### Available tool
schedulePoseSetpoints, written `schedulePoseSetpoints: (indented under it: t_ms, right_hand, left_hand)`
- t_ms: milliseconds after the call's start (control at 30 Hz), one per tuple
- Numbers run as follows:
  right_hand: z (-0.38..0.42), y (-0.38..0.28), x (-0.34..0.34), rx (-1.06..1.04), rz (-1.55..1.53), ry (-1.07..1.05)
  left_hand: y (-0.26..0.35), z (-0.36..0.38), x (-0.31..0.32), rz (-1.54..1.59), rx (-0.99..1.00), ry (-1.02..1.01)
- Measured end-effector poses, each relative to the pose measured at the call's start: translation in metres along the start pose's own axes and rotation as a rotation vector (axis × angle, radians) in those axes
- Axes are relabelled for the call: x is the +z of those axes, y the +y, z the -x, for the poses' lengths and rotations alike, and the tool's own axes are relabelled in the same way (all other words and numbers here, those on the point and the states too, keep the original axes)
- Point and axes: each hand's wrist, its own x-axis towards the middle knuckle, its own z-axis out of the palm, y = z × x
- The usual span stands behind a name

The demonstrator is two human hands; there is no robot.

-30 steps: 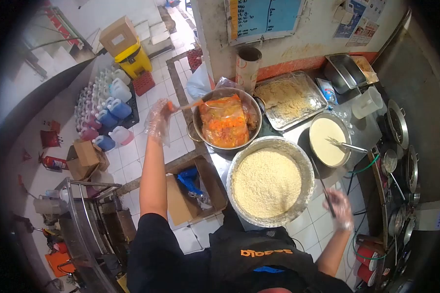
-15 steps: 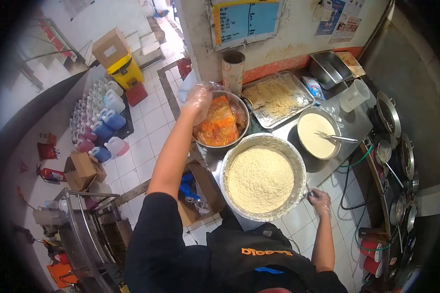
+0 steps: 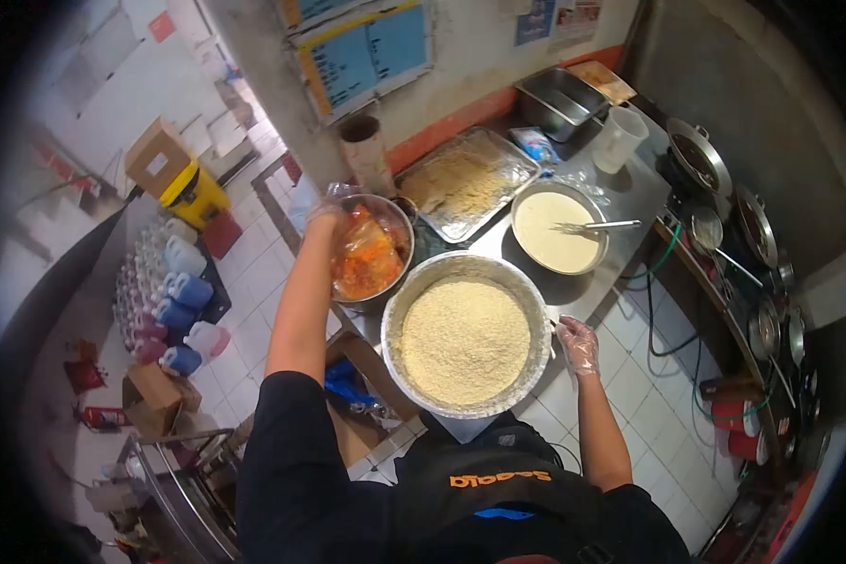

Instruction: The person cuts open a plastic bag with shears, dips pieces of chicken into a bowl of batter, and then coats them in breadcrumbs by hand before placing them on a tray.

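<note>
My left hand (image 3: 326, 218), in a clear plastic glove, is at the left rim of a metal pot (image 3: 405, 222) of orange-red, sauce-coated food (image 3: 367, 258). Its fingers are blurred and partly hidden, with clear plastic beside them. A large metal pot (image 3: 392, 371) of pale, crumbly flour (image 3: 465, 334) stands in front of my body. On its right side, my gloved right hand (image 3: 578, 345) is closed around the pot handle (image 3: 553, 325). Behind it, a bowl (image 3: 583, 266) of cream-coloured batter (image 3: 545, 221) has a whisk (image 3: 606, 226) resting in it.
A tray (image 3: 465, 228) of crumbs lies toward the wall, near a tall cylinder (image 3: 365, 155). Beyond are a clear jug (image 3: 620, 141) and a steel pan (image 3: 564, 101). Woks (image 3: 697, 155) line the right side. An open cardboard box (image 3: 385, 362) sits below the table's left edge.
My view has turned, so the table and pots appear shifted left and tilted. My left hand stays by the food pot's rim, and my right hand stays at the large pot's handle.
</note>
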Motion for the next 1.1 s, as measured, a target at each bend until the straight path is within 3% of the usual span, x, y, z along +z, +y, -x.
schedulePoseSetpoints:
  t_ms: [300,367,500,567,600,633,733,800,867,933,967,1033,1100]
  right_hand:
    - [0.039,0.045,-0.041,0.126,-0.190,0.173]
    - [0.036,0.055,-0.051,0.116,-0.208,0.189]
    - [-0.009,0.061,-0.070,0.045,-0.295,0.211]
    - [-0.045,0.031,-0.082,0.026,-0.220,0.232]
    - [-0.071,0.032,-0.087,0.039,-0.377,0.204]
    - [-0.099,0.034,-0.092,0.052,-0.533,0.176]
    - [-0.175,0.005,-0.105,0.212,-0.628,0.162]
    - [-0.224,-0.006,-0.100,0.266,-0.717,0.185]
    - [-0.268,0.003,-0.094,0.344,-0.819,0.203]
    - [-0.290,0.016,-0.092,0.125,-1.021,-0.123]
    - [-0.300,0.019,-0.087,0.144,-1.028,-0.137]
    - [-0.296,-0.027,-0.091,0.127,-0.712,-0.138]
    - [-0.303,-0.045,-0.101,0.011,-0.703,-0.288]
  left_hand:
    - [-0.005,-0.026,0.007,-0.036,0.013,-0.151]
    - [-0.020,-0.047,0.026,-0.129,0.083,-0.056]
    - [-0.033,-0.056,0.040,-0.250,0.260,-0.070]
    - [-0.006,-0.014,0.005,0.060,-0.109,-0.045]
    - [-0.016,-0.026,0.015,-0.030,0.007,0.026]
    - [-0.014,-0.023,0.013,-0.029,0.005,0.027]
    - [0.003,0.018,-0.008,-0.052,-0.002,0.116]
    - [0.029,0.060,-0.030,0.367,-0.232,0.133]
    - [0.055,0.091,-0.044,0.336,-0.282,0.235]
    - [0.057,0.095,-0.040,0.327,-0.311,0.355]
    - [0.060,0.097,-0.039,0.308,-0.325,0.351]
    - [0.073,0.105,-0.045,0.444,-0.401,0.443]
    - [0.083,0.110,-0.047,0.417,-0.423,0.518]
